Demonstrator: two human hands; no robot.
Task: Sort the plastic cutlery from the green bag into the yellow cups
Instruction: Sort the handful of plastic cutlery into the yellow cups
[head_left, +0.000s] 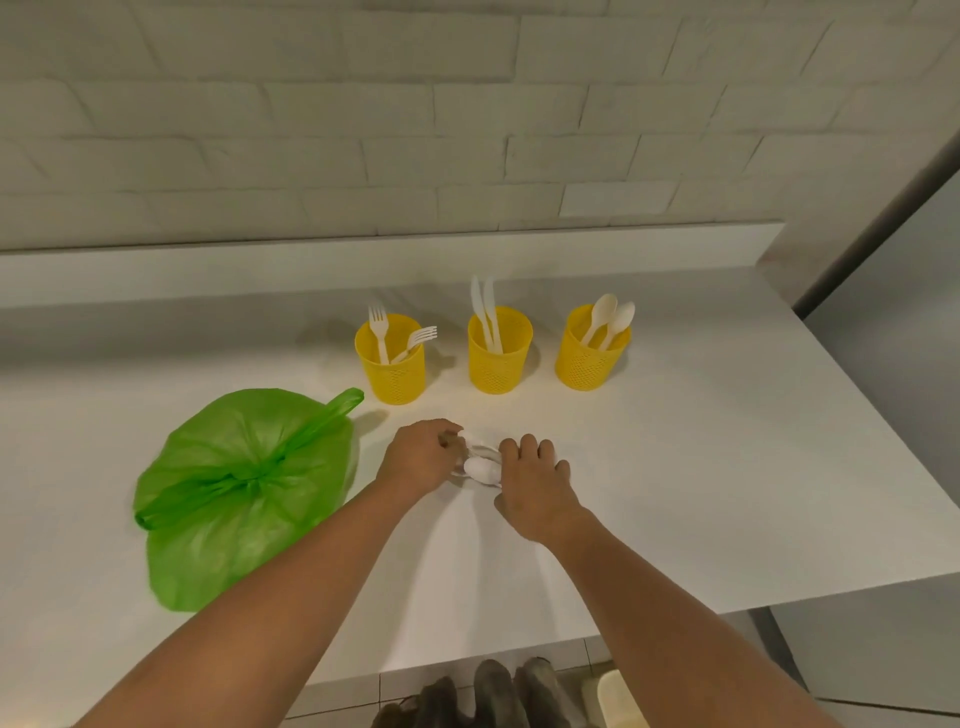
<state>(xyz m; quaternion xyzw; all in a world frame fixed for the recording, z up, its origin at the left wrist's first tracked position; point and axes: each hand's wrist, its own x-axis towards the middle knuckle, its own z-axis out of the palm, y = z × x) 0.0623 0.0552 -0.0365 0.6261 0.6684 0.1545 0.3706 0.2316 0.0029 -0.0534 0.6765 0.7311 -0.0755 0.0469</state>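
Step in hand, my read: singling 1 piece out of the loose cutlery pile (480, 467) and typing it. The pile sits on the worktop (701, 467), on the near side of the middle cup (496, 366), well apart from it, between both grips.

Left grip (415, 457): fingers curled round the pile's left end, grasping it. Right grip (535, 483): fingers bent down over the pile's right end, tips hidden. Can't tell if it pinches anything or just rests there.

How I'd run it:
- Left pins the pile, right lifts 1 piece only.
- White on white worktop means low contrast, so I'd go by head shape, not handle.
- 1 spoon bowl shows on top between the grips. Easy pick; it belongs in the spoon cup (587, 364), right of the middle cup.
- Drop it handle down, like the rest. Cups look light and mesh-walled, so a knock on the rim could tip 1.
- Pieces overlap and the plastic looks slick. Lift slowly or a neighbour may drag along.

Cutlery look: white to cream plastic, thin, glossy. Most of the pile is under fingers, so count and types are unclear.

Sorted:
- 2 forks (379, 322) in the fork cup (397, 379), left of the middle cup.
- 2 knives (485, 306) in the middle cup.
- 2 spoons (608, 312) in the spoon cup.

Green bag (244, 488) lies flat and slack, left of the middle cup and nearer me. It looks emptied, but I can't confirm.
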